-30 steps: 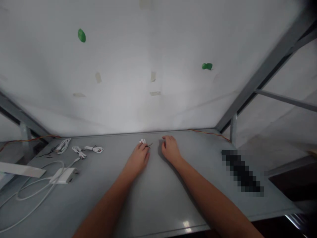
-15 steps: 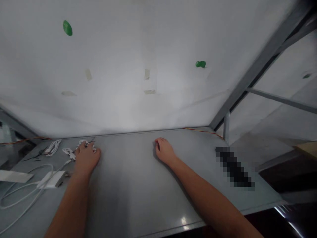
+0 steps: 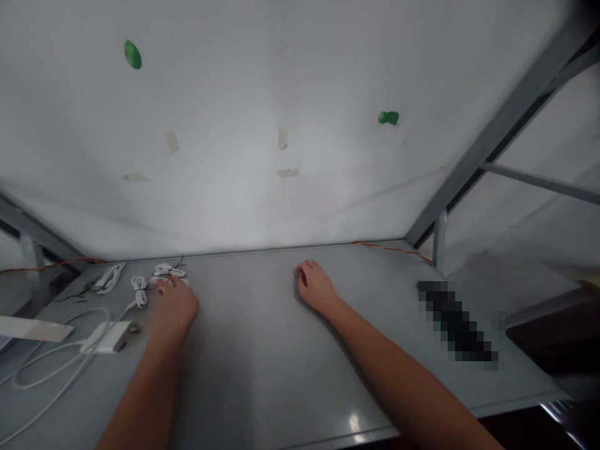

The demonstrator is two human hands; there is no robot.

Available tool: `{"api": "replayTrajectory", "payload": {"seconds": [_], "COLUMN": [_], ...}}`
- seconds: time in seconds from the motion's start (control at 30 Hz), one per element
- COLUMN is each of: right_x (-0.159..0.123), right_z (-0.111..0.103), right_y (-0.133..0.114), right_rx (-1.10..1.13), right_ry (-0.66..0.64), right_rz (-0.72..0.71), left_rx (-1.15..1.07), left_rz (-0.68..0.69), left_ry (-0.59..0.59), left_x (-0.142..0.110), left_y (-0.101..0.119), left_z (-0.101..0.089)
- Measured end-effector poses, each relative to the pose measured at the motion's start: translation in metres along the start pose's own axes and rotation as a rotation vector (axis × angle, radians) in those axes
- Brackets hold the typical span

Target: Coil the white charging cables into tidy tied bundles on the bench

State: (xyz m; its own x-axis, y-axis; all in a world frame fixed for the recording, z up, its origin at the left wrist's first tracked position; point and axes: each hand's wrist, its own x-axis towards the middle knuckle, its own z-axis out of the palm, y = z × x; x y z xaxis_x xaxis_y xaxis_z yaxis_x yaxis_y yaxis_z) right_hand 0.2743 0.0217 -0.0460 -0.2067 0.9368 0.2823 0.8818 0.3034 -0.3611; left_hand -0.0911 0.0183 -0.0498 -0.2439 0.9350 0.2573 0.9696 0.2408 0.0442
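Observation:
My left hand [image 3: 173, 304] lies palm down on the grey table [image 3: 262, 350] at the left, fingers stretched forward and holding nothing. Its fingertips sit just short of a small white cable bundle tied with black wire [image 3: 169, 270]. Two more white bundles [image 3: 139, 289] [image 3: 110, 277] lie further left. My right hand [image 3: 317, 287] rests near the middle of the table's back edge. Its fingers are curled under and nothing shows in them.
A white adapter [image 3: 110, 337] with long looping white cable lies at the front left, beside a flat white strip [image 3: 32, 328]. A blurred-out dark object [image 3: 457, 322] lies at the right. An orange wire [image 3: 394, 249] runs along the back edge by a metal post [image 3: 440, 240].
My left hand carried a tied white bundle from the middle of the table to the left group, let it go and drew back slightly. My right hand stayed put.

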Motion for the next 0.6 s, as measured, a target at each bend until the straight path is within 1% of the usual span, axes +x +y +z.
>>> {"api": "replayTrajectory", "payload": {"seconds": [0.1,0.13,0.23,0.33,0.5,0.6], "right_x": [0.0,0.0,0.0,-0.001,0.0,0.001], "right_z": [-0.001,-0.001,-0.001,0.001,0.005,0.006], "right_y": [-0.001,-0.001,0.0,0.002,0.006,0.007], "right_rx": [0.001,0.001,0.004,0.011,0.042,0.052], "right_ry": [-0.002,-0.004,-0.005,0.014,0.042,0.045], "right_rz": [-0.002,-0.002,-0.004,-0.023,-0.044,-0.057], "left_rx": [0.029,0.02,-0.02,-0.057,-0.153,-0.226], "left_rz": [-0.008,-0.03,-0.074,-0.079,-0.191,-0.214], "left_ry": [-0.042,-0.046,-0.038,-0.014,0.049,0.057], "left_x": [-0.002,-0.003,-0.004,0.0,0.014,0.018], "left_y": [0.013,0.016,0.019,0.012,-0.005,-0.008], "left_z": [-0.009,-0.011,-0.014,-0.011,-0.009,-0.011]}}
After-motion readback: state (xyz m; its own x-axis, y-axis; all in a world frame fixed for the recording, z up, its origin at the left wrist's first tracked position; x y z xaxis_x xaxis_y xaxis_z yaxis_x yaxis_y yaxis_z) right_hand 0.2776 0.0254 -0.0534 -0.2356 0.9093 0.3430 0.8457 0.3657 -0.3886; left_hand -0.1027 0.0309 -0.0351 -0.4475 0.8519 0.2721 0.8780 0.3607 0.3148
